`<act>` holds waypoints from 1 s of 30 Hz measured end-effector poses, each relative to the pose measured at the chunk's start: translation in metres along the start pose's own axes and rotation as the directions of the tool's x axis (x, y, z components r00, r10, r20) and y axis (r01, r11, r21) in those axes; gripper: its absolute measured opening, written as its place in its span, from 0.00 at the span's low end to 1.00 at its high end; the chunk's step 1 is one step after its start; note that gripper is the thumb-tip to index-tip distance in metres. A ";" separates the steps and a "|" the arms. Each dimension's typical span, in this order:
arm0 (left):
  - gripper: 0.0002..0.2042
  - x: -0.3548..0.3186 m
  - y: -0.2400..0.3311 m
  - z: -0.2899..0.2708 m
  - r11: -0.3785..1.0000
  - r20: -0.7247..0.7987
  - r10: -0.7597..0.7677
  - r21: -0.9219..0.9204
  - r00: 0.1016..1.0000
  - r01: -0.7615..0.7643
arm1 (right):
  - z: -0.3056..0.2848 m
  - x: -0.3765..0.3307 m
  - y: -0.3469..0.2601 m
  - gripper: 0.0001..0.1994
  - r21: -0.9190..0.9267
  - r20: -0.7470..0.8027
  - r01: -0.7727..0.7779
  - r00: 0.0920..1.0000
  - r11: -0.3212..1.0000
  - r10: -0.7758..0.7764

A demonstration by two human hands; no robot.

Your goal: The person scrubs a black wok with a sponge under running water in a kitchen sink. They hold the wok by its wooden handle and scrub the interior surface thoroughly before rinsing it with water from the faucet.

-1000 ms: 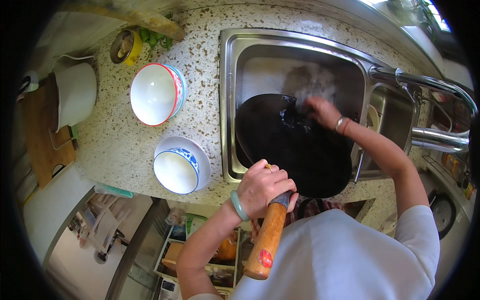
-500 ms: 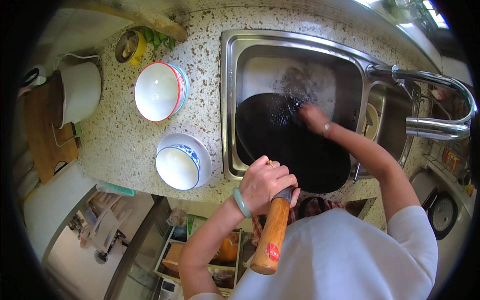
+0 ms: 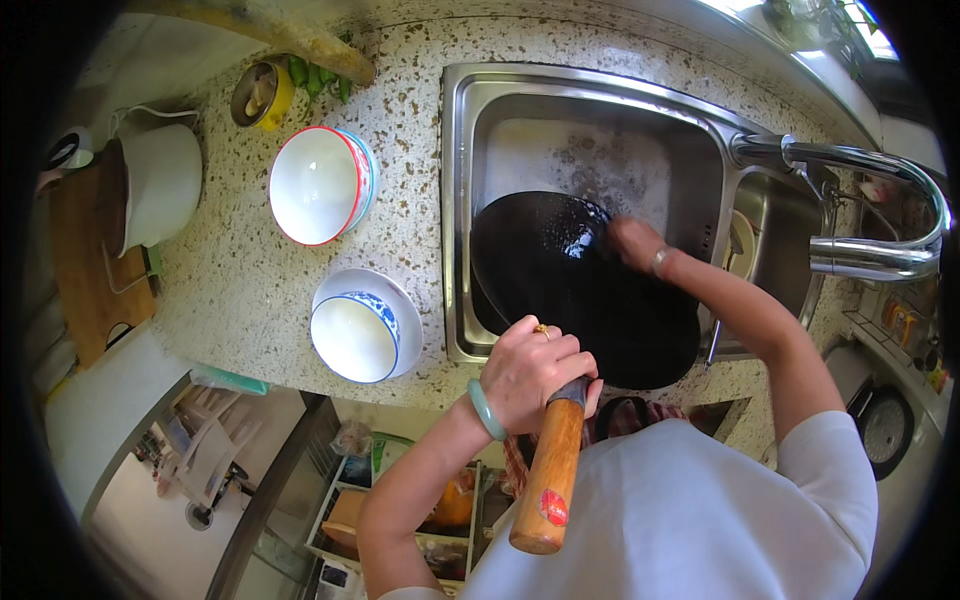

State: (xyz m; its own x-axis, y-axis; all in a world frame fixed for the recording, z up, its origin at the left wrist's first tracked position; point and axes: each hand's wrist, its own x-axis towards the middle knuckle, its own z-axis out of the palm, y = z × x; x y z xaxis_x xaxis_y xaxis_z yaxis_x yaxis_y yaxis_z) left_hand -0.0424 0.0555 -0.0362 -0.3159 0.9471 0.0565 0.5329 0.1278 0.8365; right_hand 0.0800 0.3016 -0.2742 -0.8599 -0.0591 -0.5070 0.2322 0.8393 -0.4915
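A large black wok [image 3: 570, 290] lies tilted in the left basin of the steel sink, its near edge over the sink's front rim. My left hand [image 3: 535, 375] is wrapped round the neck of its wooden handle [image 3: 552, 470], which points back toward my body. At the wok's right far rim, my right hand [image 3: 637, 243] is closed, fingers curled down against the dark inside. Whatever it grips is hidden beneath the fingers. Wet drops and a bright gleam show on the wok beside that hand.
Right of the basin, a chrome tap [image 3: 870, 250] arches over the smaller basin [image 3: 785, 230], where a plate rests. On the speckled counter stand a stack of red-rimmed bowls [image 3: 315, 185], blue-patterned bowls [image 3: 355, 338], a yellow cup [image 3: 275, 100], green peppers [image 3: 318, 78] and a white pot [image 3: 165, 185].
My right hand has shifted slightly right and nearer to me along the wok's rim. Splashing by the far rim has died down. My left hand stays on the handle, which has shifted slightly.
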 end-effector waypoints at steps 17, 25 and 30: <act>0.07 -0.004 -0.004 -0.003 0.999 -0.006 -0.021 -0.035 1.000 0.021 | -0.012 -0.057 -0.011 0.03 0.094 0.140 0.001 0.990 0.996 -0.014; 0.07 0.000 0.001 -0.005 0.999 0.007 -0.017 -0.044 1.000 0.017 | 0.006 0.020 0.013 0.06 0.022 -0.278 -0.066 0.958 0.998 0.069; 0.07 -0.003 -0.003 -0.006 0.998 -0.017 -0.032 -0.046 0.999 0.031 | -0.011 -0.040 0.008 0.05 0.006 0.125 0.002 0.992 1.000 -0.003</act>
State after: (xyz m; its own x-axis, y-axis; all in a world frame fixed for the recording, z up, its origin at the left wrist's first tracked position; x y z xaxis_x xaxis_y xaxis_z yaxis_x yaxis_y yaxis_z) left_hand -0.0476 0.0509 -0.0355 -0.3458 0.9375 0.0391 0.4863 0.1434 0.8619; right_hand 0.1113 0.3170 -0.2498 -0.7972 -0.1285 -0.5899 0.2328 0.8360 -0.4968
